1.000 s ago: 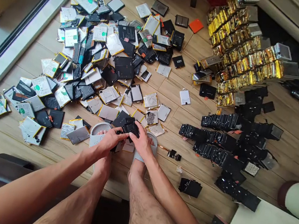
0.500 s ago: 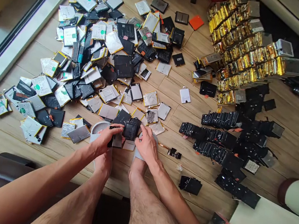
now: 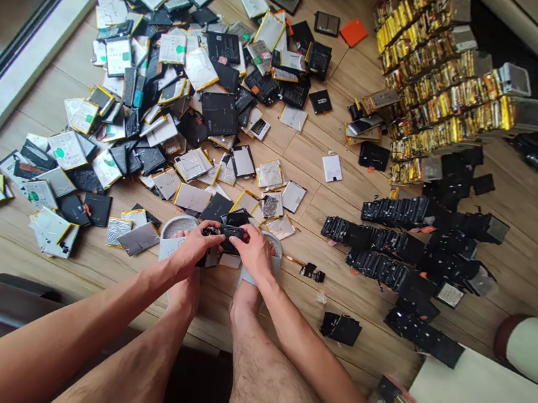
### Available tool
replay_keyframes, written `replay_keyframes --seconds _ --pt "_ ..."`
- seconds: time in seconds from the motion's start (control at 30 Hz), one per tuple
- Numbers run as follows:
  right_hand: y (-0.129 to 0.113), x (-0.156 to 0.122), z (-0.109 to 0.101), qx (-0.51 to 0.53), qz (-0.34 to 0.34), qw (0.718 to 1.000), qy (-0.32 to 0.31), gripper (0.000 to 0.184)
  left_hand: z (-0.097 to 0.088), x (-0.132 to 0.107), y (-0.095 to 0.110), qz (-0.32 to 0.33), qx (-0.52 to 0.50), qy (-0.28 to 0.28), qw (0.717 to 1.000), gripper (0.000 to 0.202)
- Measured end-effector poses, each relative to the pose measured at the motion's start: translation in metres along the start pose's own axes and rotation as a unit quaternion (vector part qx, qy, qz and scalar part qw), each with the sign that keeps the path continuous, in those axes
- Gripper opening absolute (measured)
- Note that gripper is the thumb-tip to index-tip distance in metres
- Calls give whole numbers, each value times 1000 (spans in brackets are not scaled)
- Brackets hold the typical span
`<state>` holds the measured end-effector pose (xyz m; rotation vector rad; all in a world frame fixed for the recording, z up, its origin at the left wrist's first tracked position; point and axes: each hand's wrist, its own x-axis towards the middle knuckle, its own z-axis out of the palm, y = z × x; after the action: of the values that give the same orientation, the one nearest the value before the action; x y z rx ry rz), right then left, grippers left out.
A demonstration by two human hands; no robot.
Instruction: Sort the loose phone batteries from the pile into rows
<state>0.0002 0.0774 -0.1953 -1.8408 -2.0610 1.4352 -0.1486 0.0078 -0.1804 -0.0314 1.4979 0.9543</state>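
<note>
Between my feet, both hands close on a black phone battery [image 3: 229,241]. My left hand [image 3: 195,246] grips its left side, with the thumb reaching over toward the middle; other dark batteries seem to be under these fingers, partly hidden. My right hand [image 3: 252,250] pinches the battery's right side between thumb and fingers. Just below the hands, a grey battery [image 3: 211,257] and a pale one [image 3: 230,261] show on the floor. In front of my hands spreads a loose heap of phone batteries [image 3: 219,113], some black, some silver with yellow edges.
On the right stand packed rows of yellow-edged batteries [image 3: 444,113] and rows of black batteries [image 3: 394,210]. A small black stack [image 3: 341,328] lies right of my leg. An orange square [image 3: 353,33] lies at the back. Grey slippers [image 3: 179,227] are on my feet.
My right hand has moved left and its thumb now presses on the black battery, which looks tilted up. My left thumb has come in over it. The whole view has shifted slightly.
</note>
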Motion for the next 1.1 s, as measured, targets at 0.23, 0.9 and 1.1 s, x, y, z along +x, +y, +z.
replay_keyframes --seconds 0.23,0.9,1.1 --pt "4 -8 -10 137 -47 989 -42 25 4 -15 31 31 166 -42 985 30" --pt "-12 -10 -25 282 -15 959 -25 43 -9 -5 38 -60 -217 -144 964 61" --pt "-16 -16 -24 407 5 909 -91 51 -10 -3 42 -27 -191 -142 971 50"
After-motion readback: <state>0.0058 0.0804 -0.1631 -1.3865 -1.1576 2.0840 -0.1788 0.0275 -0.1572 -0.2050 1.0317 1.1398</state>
